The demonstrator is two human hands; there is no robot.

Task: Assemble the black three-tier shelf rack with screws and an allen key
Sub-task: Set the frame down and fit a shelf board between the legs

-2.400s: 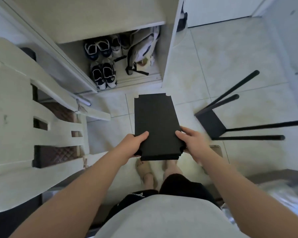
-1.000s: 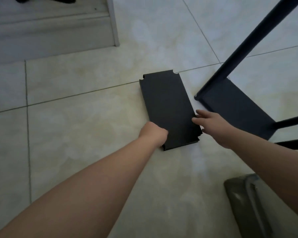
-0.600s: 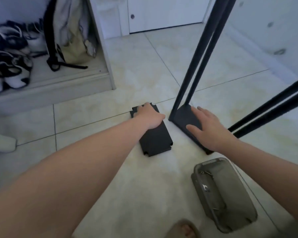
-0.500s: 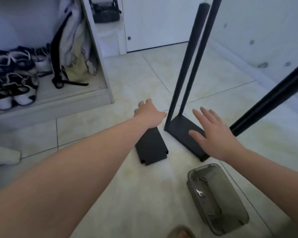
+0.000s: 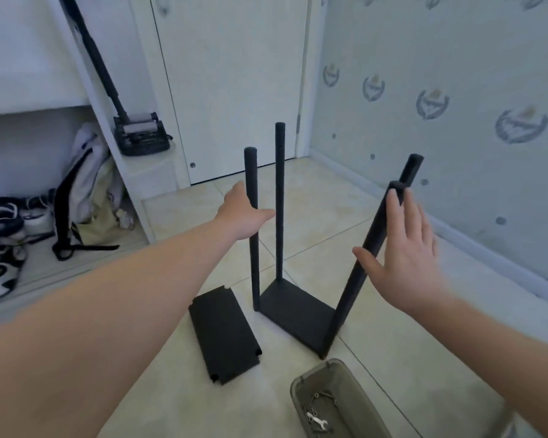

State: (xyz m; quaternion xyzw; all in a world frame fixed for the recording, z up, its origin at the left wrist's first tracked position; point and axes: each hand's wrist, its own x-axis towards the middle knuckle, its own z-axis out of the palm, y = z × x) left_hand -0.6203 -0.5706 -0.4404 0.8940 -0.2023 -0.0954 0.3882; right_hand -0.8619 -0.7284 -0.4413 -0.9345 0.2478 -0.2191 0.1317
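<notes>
**Hardware.** Nearest the viewer, a grey plastic tray (image 5: 298,387) sits on the tiled floor (image 5: 393,358). It holds loose screws (image 5: 325,397) and a small flat spanner (image 5: 318,422). No allen key can be identified.

**Loose panel.** A black shelf panel (image 5: 223,335) lies flat on the floor, just beside the partly built rack and apart from it. It has notched corners. It appears rigid and light enough for one hand. Grip it by the long edges and keep the notches free for the posts.

**Partly built rack.** The base shelf (image 5: 298,317) rests on the floor with four posts rising from its corners: the near left post (image 5: 253,248), far left post (image 5: 279,200), near right post (image 5: 366,263) and far right post (image 5: 411,167). The right pair leans outward. The joints are probably loose, so the frame is likely to rack if lifted by one post. Take hold of two posts, below mid-height.

**Hands.** The left hand (image 5: 242,213) is at the near left post, thumb extended and fingers uncurled, not closed round it. The right hand (image 5: 402,257) is beside the near right post, fingers straight and spread. Contact cannot be confirmed for either hand.

**Background.** A white door (image 5: 228,74) and a patterned wall (image 5: 440,90) stand beyond.
</notes>
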